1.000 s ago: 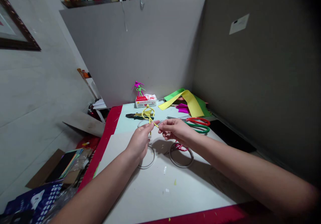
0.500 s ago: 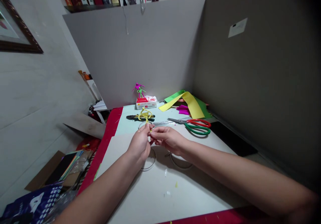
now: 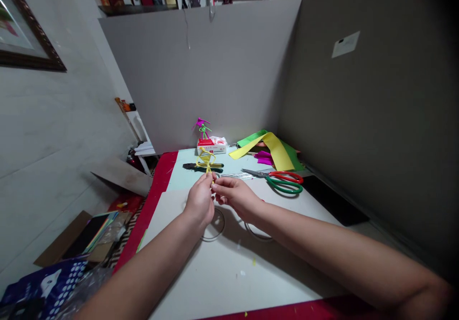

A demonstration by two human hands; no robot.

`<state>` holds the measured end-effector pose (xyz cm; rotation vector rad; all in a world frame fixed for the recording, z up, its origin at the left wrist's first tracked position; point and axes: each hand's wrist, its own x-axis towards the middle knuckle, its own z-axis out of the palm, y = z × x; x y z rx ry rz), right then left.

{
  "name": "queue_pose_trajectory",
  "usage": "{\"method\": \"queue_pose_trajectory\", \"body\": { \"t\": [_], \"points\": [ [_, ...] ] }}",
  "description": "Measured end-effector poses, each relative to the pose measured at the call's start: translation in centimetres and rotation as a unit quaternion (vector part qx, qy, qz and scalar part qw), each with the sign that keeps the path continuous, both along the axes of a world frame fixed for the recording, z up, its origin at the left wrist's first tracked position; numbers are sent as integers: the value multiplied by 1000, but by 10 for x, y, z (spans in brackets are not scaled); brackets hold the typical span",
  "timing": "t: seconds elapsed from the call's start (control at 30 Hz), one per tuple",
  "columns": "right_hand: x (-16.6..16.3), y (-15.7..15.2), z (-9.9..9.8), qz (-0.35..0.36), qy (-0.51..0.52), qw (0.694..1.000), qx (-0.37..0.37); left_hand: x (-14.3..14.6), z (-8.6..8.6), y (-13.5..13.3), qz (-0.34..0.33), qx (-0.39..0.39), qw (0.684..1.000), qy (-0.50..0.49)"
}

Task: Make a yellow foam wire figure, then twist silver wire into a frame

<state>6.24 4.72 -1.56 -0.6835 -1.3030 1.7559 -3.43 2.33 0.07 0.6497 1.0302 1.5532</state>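
Left hand point(image 3: 199, 200) pinches yellow pipe-cleaner figure point(image 3: 205, 161); right hand point(image 3: 234, 197) pinches its lower stem, shaping it; scissors point(image 3: 283, 182) lie beyond right hand.

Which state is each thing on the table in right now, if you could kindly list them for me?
Left hand: pinching the figure
Yellow pipe-cleaner figure: held up, bent into loops
Right hand: fingertips at the figure, contact unclear
Scissors: lying down, blades closed
Pliers: lying flat
Green-and-pink pipe-cleaner figure: upright on a tissue packet
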Motion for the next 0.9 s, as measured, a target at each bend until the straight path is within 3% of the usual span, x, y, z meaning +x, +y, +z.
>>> {"method": "queue_pose_trajectory", "body": {
  "t": [0.23, 0.4, 0.57, 0.8, 0.9],
  "points": [
    [-3, -5, 4, -22, -19, 998, -51, 10, -14, -1, 26, 20, 997, 64],
    [13, 1, 11, -8, -39, 999, -36, 5, -4, -4, -38, 19, 990, 133],
    [44, 8, 15, 82, -100, 991, -42, -6, 6, -2, -61, -5, 974, 216],
    [61, 5, 12, 122, -114, 985, -31, -6, 10, -6, -175, -29, 923, 342],
    [61, 1, 11, 129, -103, 986, -39, -6, 11, -7, -187, -32, 907, 375]
  ]
}}
